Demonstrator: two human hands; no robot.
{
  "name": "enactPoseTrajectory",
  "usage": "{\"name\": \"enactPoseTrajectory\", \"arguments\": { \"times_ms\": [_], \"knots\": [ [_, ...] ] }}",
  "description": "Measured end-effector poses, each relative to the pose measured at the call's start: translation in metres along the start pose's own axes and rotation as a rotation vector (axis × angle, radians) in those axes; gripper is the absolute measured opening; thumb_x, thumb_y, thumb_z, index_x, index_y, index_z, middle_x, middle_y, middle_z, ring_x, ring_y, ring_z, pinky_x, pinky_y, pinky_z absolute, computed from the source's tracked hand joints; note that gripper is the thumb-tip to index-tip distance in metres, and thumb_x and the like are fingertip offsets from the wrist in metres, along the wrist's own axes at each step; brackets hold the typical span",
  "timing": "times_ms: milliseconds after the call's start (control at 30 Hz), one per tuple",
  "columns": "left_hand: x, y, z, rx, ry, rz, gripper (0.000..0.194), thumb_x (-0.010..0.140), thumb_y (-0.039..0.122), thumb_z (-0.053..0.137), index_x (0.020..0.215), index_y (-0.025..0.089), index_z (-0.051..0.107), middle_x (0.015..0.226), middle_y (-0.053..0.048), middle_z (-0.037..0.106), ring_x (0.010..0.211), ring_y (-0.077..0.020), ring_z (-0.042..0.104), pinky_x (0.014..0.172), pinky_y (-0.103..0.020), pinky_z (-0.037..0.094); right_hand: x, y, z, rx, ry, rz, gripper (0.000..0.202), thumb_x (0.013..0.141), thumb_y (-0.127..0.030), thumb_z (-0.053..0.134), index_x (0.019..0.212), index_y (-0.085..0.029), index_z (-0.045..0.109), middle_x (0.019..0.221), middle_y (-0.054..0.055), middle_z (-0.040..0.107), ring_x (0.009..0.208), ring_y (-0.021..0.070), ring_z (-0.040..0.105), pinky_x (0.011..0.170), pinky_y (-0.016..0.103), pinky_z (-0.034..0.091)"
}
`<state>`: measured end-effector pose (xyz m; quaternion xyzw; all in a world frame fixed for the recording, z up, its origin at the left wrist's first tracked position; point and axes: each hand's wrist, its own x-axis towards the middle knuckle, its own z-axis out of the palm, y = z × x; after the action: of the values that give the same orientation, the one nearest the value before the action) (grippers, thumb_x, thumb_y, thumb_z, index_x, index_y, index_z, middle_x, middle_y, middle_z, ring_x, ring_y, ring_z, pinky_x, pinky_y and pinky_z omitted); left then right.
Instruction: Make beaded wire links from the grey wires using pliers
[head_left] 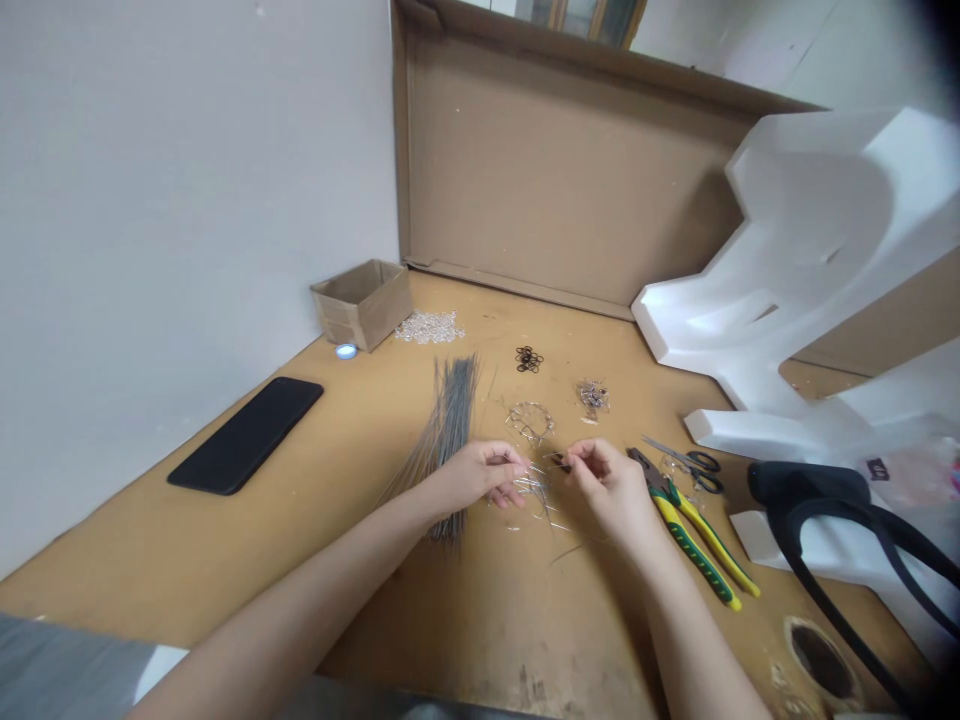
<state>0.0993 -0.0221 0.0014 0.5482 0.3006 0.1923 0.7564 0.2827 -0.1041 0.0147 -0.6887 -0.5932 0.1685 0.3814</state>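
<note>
My left hand [491, 473] is beside the bundle of thin grey wires [454, 400], its thumb and index finger pressed together; what they hold, if anything, is too small to make out. Short silvery wire pieces [536, 487] lie under and beside those fingertips. Across a small gap, my right hand [606, 482] pinches a short thin wire [556, 457] whose end points toward the left hand. Just beyond both hands lies a loose ring of wire pieces [530, 423]. Pliers with yellow and green handles [697, 540] rest to the right of my right hand.
Farther back are black rings [529, 359], a small pile of metallic bits [592, 395] and clear beads [430, 327] by a cardboard box [367, 300]. A black phone [246, 435] lies left. Scissors [701, 465], white foam [817, 220] and a black strap [810, 500] occupy the right.
</note>
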Motion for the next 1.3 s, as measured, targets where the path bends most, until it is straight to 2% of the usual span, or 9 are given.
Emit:
{"name": "enactPoseTrajectory", "arguments": {
  "times_ms": [100, 167, 233, 433, 567, 767, 933, 1133, 1300],
  "knots": [
    [-0.001, 0.003, -0.001, 0.017, 0.029, 0.022, 0.020, 0.067, 0.032, 0.065, 0.076, 0.015, 0.061, 0.074, -0.005, 0.066, 0.056, -0.0126, 0.062, 0.052, -0.021, 0.045, -0.001, -0.004, 0.001, 0.026, 0.019, -0.019, 0.013, 0.080, -0.029, 0.048, 0.077, -0.018, 0.055, 0.064, 0.002, 0.062, 0.056, 0.0138, 0.059, 0.055, 0.023, 0.044],
    [-0.002, 0.004, -0.003, 0.055, 0.024, 0.019, 0.019, 0.068, 0.032, 0.064, 0.075, 0.014, 0.062, 0.055, -0.001, 0.061, 0.050, -0.0116, 0.059, 0.050, -0.020, 0.044, -0.001, -0.006, 0.001, 0.035, 0.017, -0.023, 0.014, 0.079, -0.030, 0.048, 0.077, -0.018, 0.056, 0.064, 0.002, 0.062, 0.057, 0.0142, 0.059, 0.056, 0.024, 0.044],
    [-0.002, 0.005, -0.004, 0.103, 0.011, 0.004, 0.019, 0.069, 0.033, 0.063, 0.072, 0.014, 0.062, 0.047, 0.001, 0.056, 0.045, -0.0105, 0.056, 0.046, -0.019, 0.042, -0.001, -0.008, 0.001, 0.060, -0.008, -0.020, 0.015, 0.080, -0.031, 0.048, 0.077, -0.018, 0.056, 0.065, 0.002, 0.063, 0.058, 0.0146, 0.060, 0.057, 0.024, 0.045],
    [-0.004, 0.005, -0.002, 0.226, 0.007, -0.010, 0.025, 0.068, 0.037, 0.060, 0.073, 0.013, 0.059, 0.077, -0.004, 0.064, 0.050, -0.0099, 0.059, 0.045, -0.019, 0.042, -0.004, -0.011, 0.002, 0.124, -0.069, -0.027, 0.017, 0.082, -0.032, 0.046, 0.079, -0.018, 0.054, 0.065, 0.003, 0.062, 0.061, 0.0155, 0.060, 0.060, 0.026, 0.047],
    [-0.006, 0.008, -0.001, 0.338, -0.016, -0.064, 0.026, 0.069, 0.037, 0.057, 0.074, 0.012, 0.059, 0.062, 0.000, 0.060, 0.048, -0.0103, 0.058, 0.046, -0.019, 0.042, -0.005, -0.014, 0.002, 0.053, -0.070, -0.070, 0.015, 0.082, -0.029, 0.045, 0.078, -0.018, 0.055, 0.065, 0.002, 0.062, 0.061, 0.0152, 0.059, 0.060, 0.026, 0.046],
    [-0.005, 0.007, -0.003, 0.219, -0.061, 0.029, 0.024, 0.070, 0.037, 0.058, 0.074, 0.013, 0.057, 0.048, 0.004, 0.052, 0.042, -0.0075, 0.049, 0.047, -0.020, 0.039, -0.008, -0.019, 0.004, -0.145, -0.038, -0.200, 0.013, 0.082, -0.023, 0.046, 0.080, -0.019, 0.058, 0.075, 0.003, 0.064, 0.067, 0.0160, 0.058, 0.064, 0.026, 0.043],
    [-0.003, 0.003, -0.002, 0.093, -0.068, 0.103, 0.022, 0.071, 0.034, 0.059, 0.077, 0.014, 0.052, 0.062, 0.004, 0.056, 0.043, -0.0055, 0.052, 0.045, -0.018, 0.036, -0.012, -0.021, 0.010, 0.015, -0.072, -0.139, 0.009, 0.080, -0.022, 0.049, 0.079, -0.019, 0.057, 0.071, 0.002, 0.064, 0.065, 0.0144, 0.060, 0.063, 0.025, 0.045],
    [-0.004, 0.006, 0.001, 0.134, -0.065, 0.087, 0.021, 0.072, 0.033, 0.058, 0.075, 0.014, 0.050, 0.056, 0.006, 0.053, 0.036, -0.0039, 0.045, 0.042, -0.018, 0.036, -0.010, -0.023, 0.009, 0.284, -0.127, -0.003, 0.008, 0.080, -0.026, 0.051, 0.080, -0.018, 0.055, 0.068, 0.002, 0.065, 0.064, 0.0147, 0.062, 0.063, 0.025, 0.047],
    [-0.005, 0.007, 0.001, 0.158, -0.097, 0.072, 0.021, 0.073, 0.035, 0.057, 0.074, 0.015, 0.049, 0.054, 0.006, 0.052, 0.036, -0.0036, 0.043, 0.039, -0.017, 0.033, -0.009, -0.025, 0.005, 0.314, -0.140, 0.035, 0.011, 0.080, -0.028, 0.052, 0.079, -0.018, 0.054, 0.067, 0.003, 0.064, 0.064, 0.0150, 0.061, 0.062, 0.026, 0.047]
  ]
}}
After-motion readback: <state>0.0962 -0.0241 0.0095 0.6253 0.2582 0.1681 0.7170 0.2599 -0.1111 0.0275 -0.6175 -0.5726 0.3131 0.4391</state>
